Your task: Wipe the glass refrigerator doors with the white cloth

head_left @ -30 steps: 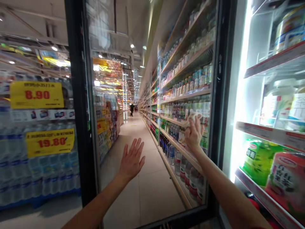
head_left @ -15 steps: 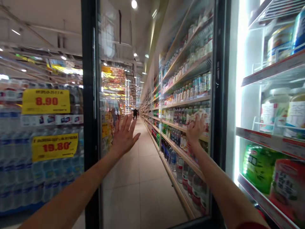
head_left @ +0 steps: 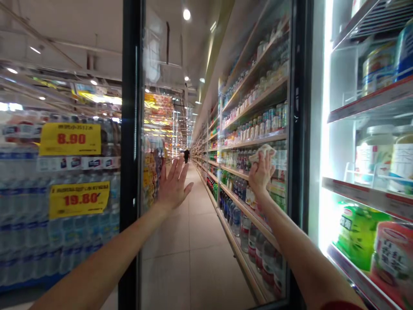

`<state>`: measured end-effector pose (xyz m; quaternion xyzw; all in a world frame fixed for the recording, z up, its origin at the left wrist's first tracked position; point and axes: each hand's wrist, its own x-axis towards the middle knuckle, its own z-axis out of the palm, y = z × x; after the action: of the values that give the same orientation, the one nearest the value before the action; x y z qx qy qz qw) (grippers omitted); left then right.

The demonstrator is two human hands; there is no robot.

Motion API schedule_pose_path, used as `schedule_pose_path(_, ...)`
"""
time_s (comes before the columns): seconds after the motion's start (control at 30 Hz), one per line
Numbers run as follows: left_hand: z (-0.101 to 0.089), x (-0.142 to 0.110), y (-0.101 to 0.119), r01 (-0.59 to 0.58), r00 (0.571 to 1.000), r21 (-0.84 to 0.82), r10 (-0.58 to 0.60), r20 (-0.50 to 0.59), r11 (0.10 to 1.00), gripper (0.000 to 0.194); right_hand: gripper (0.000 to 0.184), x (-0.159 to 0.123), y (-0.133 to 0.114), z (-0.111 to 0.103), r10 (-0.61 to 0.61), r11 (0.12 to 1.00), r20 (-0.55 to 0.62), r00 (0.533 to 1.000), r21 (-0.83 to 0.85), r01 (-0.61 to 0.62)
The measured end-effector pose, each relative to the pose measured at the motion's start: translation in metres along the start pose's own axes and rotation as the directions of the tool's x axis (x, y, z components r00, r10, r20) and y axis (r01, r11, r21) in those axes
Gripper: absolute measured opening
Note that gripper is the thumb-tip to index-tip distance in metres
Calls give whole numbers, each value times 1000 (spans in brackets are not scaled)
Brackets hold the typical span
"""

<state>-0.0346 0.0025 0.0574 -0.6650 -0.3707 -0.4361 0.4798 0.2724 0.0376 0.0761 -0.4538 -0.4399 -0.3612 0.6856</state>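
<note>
Grasps a crumpled pale cloth under the fingers of the right hand, up at the glass panel and near the right upright of its black frame. Spreads the left hand before the same panel, lower than the cloth, fingers apart and pointing up, palm unladen. Cannot tell from this angle of any contact between left palm and glass. Reaches forward with both arms, with a red sleeve edge at the bottom right. Shows in the glass, around the cloth, long shelves of bottles and cans, plus a distant person in dark clothing just past the left fingertips. Has at right lit shelves with white-capped bottles, a green pack and, beside it, a red pack. Has at left, outside the frame, packed water bottles and two yellow price signs, marked 8.90 and 19.80.
</note>
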Motion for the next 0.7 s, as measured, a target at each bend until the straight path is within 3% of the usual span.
schedule_pose_path(0.07,0,1,5,-10,1000,-16,10,-29,1000,69,54,-17,-32,6,-239,968,100,966,98,229)
schedule_pose_path(0.13,-1,5,15,-85,995,-48,82,-61,995,68,61,-38,-64,11,-473,875,188,861,212,434)
schedule_pose_path(0.2,-1,11,29,-213,975,-102,206,-80,972,66,67,-55,-84,11,-584,805,232,777,286,520)
schedule_pose_path(0.27,1,20,43,-320,947,-167,311,-80,933,62,73,-61,-84,7,-607,788,250,755,316,529)
schedule_pose_path(0.37,9,33,61,-340,940,-224,334,-68,913,53,81,-54,-58,-3,-635,769,275,722,319,554)
schedule_pose_path(0.43,15,42,73,-281,960,-223,276,-55,933,50,77,-45,-36,-7,-603,796,258,755,259,547)
schedule_pose_path(0.53,26,52,92,-160,987,-190,153,-52,969,51,64,-36,-16,-5,-403,915,168,900,84,395)
schedule_pose_path(0.57,29,55,97,-135,990,-177,127,-54,975,51,60,-35,-14,-3,-346,938,148,927,35,344)
schedule_pose_path(0.63,31,59,96,-129,991,-158,124,-43,979,51,56,-36,-13,2,-300,951,155,941,-28,308)
schedule_pose_path(0.7,26,65,76,-149,989,-147,149,-7,978,50,54,-38,-16,4,-299,948,176,938,-52,312)
